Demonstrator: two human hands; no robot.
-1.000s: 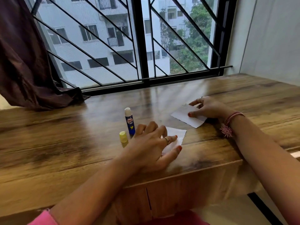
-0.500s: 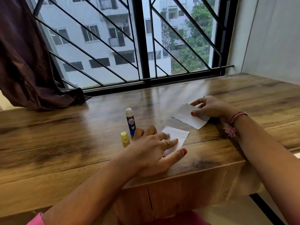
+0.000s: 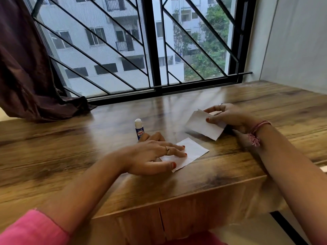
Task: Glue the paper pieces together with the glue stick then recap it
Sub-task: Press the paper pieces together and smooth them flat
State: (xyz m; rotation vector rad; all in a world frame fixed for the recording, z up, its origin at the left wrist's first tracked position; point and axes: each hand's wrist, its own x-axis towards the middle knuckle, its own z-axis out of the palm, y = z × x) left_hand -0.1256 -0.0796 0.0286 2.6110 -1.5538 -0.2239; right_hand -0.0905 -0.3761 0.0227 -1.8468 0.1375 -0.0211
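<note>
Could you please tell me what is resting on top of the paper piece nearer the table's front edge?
The left hand presses straight fingers and thumb on the near paper piece. Its left part is covered by the hand, so anything there is hidden.

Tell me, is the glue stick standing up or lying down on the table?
Standing upright. The glue stick rises vertically from the table, white tip uppermost, its base hidden behind the left hand.

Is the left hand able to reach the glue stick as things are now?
Probably yes. The left hand lies flat on the near paper, its fingers just beside the upright glue stick, with nothing between them.
</note>
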